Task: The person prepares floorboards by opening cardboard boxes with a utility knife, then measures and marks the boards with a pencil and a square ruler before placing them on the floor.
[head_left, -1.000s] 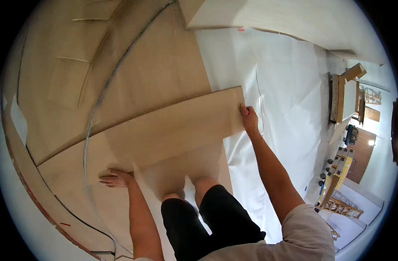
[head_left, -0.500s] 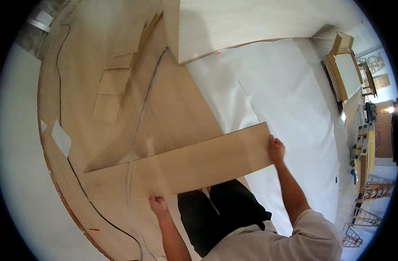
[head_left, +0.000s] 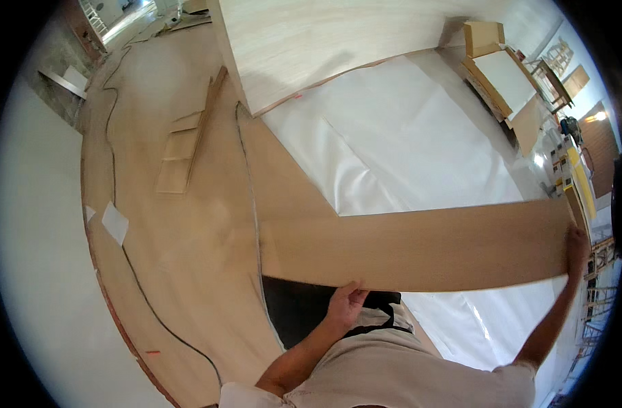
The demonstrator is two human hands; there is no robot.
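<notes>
A long, flat brown board (head_left: 420, 248) stretches across the space in front of my body, held by both hands. My left hand (head_left: 345, 307) pinches its near edge around the middle, thumb on the upper face. At the board's right end my right hand (head_left: 575, 248) grips the short edge, with some of its fingers hidden. The board's left part blends with the brown floor (head_left: 202, 272), so its left end is hard to make out. White sheeting (head_left: 420, 136) lies on the floor beyond the board and also shows beneath it.
A dark cable (head_left: 142, 289) and a grey cord (head_left: 250, 177) run along the floor at left. Folded cardboard (head_left: 182, 153) lies between them. A big pale panel (head_left: 338, 41) stands at the back. An open carton (head_left: 505, 81) and a yellow-edged stack (head_left: 578, 170) are far right.
The board has swung to my right and lies more level across the view. Both hands have moved right with it, still holding on. The whole view has shifted too.
</notes>
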